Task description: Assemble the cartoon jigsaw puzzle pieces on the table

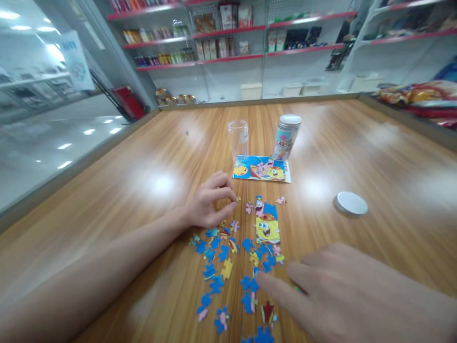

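Several loose jigsaw pieces (221,267), mostly blue, lie scattered on the wooden table (357,152). A small joined patch of the puzzle (267,227) with a yellow cartoon face lies right of them. My left hand (210,202) rests at the top of the scatter, its fingers pinched together on a tiny puzzle piece (237,199). My right hand (342,290) is close to the camera and blurred, with its fingers stretched out flat over the lower right pieces.
A printed picture card (261,169) lies beyond the pieces. Behind it stand a clear plastic cup (238,138) and a printed tube with a white lid (286,136). A white round lid (352,203) lies at right. Store shelves line the back wall.
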`<action>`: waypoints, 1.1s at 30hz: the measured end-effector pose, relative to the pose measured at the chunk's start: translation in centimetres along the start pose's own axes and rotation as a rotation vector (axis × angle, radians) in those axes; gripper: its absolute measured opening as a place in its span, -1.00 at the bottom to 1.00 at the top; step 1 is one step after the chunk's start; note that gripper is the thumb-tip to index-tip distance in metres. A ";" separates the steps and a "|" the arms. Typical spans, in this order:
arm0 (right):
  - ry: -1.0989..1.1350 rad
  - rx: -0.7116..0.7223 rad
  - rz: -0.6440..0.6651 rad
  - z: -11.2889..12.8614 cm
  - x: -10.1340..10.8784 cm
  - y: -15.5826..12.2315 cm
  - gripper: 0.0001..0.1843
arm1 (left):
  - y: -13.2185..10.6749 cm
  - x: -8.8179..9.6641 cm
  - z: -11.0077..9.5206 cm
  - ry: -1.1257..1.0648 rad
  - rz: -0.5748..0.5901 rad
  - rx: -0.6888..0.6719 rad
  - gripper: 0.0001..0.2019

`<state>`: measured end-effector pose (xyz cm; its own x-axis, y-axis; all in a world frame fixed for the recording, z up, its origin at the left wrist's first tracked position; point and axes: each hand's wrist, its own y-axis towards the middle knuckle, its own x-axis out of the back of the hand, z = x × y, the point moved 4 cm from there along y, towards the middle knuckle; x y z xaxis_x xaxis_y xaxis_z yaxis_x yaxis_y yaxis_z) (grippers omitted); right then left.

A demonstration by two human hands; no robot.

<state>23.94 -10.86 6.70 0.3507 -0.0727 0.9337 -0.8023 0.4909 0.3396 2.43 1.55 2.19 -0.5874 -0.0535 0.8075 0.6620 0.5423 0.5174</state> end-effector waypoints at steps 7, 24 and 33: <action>0.039 0.214 0.160 2.2 -3.6 2.1 -0.63 | 0.0 -0.9 0.0 -0.136 -0.056 -0.115 -0.97; 0.102 0.204 0.031 2.2 -6.0 1.8 -0.62 | 0.3 -1.1 0.1 -0.190 -0.083 -0.106 -0.95; 0.231 0.140 -0.036 2.3 -4.8 1.8 -0.72 | 0.3 0.5 2.3 -0.443 -0.283 0.354 -0.68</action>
<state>19.72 -11.60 3.08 0.4685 0.1202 0.8753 -0.8407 0.3654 0.3998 1.23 3.60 2.12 -0.9045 0.0755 0.4197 0.3028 0.8067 0.5075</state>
